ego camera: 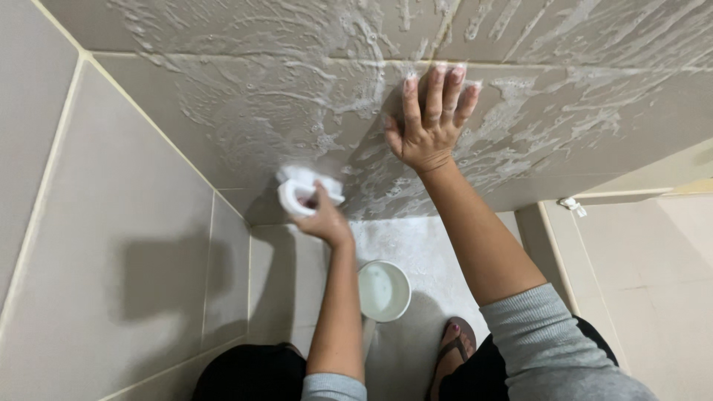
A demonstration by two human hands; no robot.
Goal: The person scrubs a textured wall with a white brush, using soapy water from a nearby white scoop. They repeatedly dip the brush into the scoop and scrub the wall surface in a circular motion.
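Glossy soapy tiles (pixel 245 104), soft white cloth (pixel 297 189)

The left hand (pixel 321 217) hides part of the crumpled white cloth (pixel 301 189); the bottom edge cuts off the brown flip-flop sandal (pixel 454 349).

White cloth (pixel 301 191), beige foam-streaked tiles (pixel 245 96), white bucket (pixel 384 291).

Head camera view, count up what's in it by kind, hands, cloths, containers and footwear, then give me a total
Hands: 2, the left hand gripping the white cloth and the right hand flat on the soapy tiled wall
White cloth: 1
Round container of milky liquid: 1
Sandal: 1
Total: 5
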